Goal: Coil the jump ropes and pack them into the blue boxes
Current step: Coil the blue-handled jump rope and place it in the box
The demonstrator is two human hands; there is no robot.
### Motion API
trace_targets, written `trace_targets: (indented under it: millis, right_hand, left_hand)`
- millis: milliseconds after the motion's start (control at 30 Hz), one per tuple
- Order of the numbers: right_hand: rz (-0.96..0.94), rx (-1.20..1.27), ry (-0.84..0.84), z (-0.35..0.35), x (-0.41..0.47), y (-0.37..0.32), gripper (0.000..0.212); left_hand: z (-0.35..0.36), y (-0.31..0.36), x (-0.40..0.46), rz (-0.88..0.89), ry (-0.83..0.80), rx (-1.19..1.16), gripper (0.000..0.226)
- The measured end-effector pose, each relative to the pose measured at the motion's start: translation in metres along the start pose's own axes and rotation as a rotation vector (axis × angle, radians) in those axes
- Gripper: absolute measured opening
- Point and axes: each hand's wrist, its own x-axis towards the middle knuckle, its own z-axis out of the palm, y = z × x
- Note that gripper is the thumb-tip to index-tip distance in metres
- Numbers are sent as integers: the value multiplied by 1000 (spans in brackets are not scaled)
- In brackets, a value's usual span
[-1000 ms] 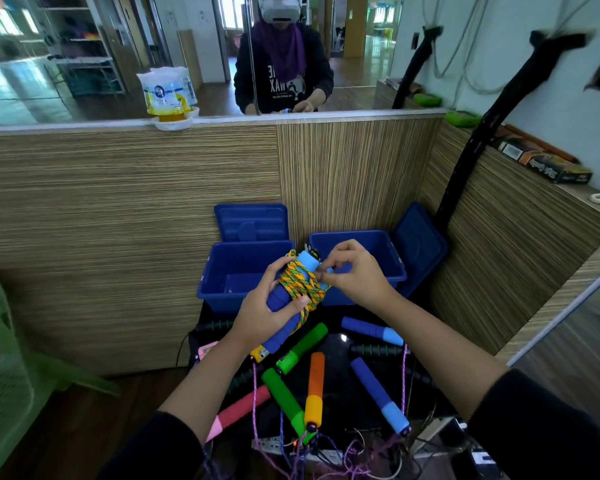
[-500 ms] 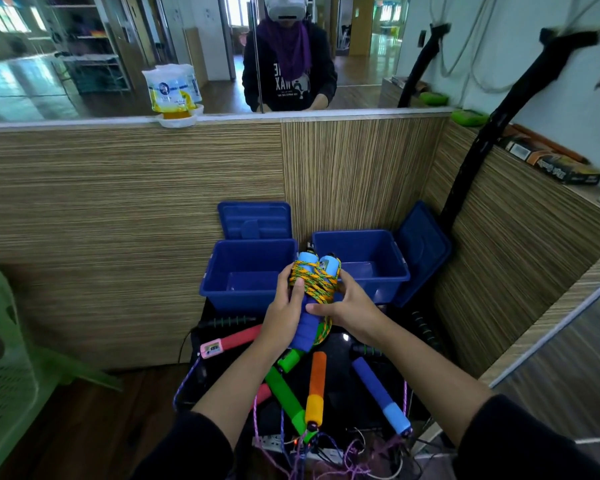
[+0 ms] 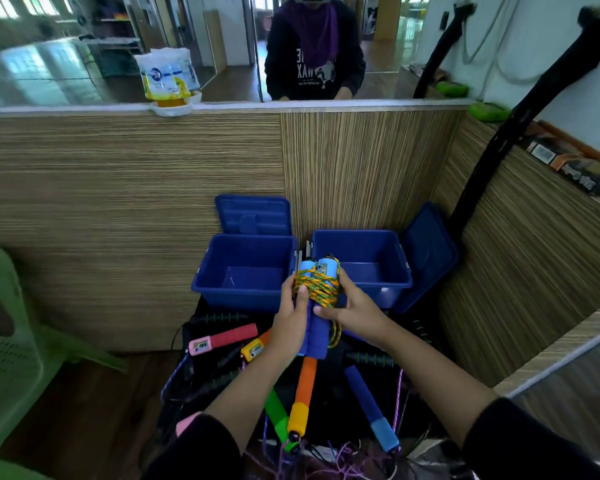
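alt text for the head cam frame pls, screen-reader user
Both hands, left hand and right hand, hold a coiled jump rope, blue handles side by side wrapped in yellow-green cord, in front of two open blue boxes, which look empty. More rope handles in pink, orange, green and blue lie loose on the black surface below.

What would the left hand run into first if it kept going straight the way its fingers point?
Probably the near rim of the left blue box; the left hand points up-forward along the coiled rope bundle. Depth is unclear.
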Motion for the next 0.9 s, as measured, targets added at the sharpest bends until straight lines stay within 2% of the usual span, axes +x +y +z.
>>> trace_targets:
  millis: [67, 133, 233, 333, 500, 633, 733, 900]
  right_hand:
    - [14, 22, -1, -5, 6, 3, 98]
    - [-16, 41, 21, -6, 11, 8, 89]
    - [-90, 36, 92, -2, 21, 14, 78]
    - [-65, 104, 83, 7, 39, 20, 73]
    - [43, 274, 55, 41, 84, 16, 65]
    - [67, 282, 67, 74, 135, 5, 63]
    - [101, 326, 84, 102, 179, -3, 60]
    - [196, 302, 115, 147, 243, 4, 59]
  left_hand:
    - [6, 0, 6, -13, 7, -28, 58]
    - [11, 3, 11, -23, 19, -27, 61]
    - [12, 7, 18, -3, 81, 6, 46]
    - [0, 3, 26, -16, 122, 98, 41]
    - [-61, -13, 58, -70, 188, 251, 38]
    - [-136, -32, 98, -8, 246, 613, 35]
    - [-181, -44, 131, 14, 221, 770, 40]
    - [-218, -72, 171, 56, 127, 841, 50]
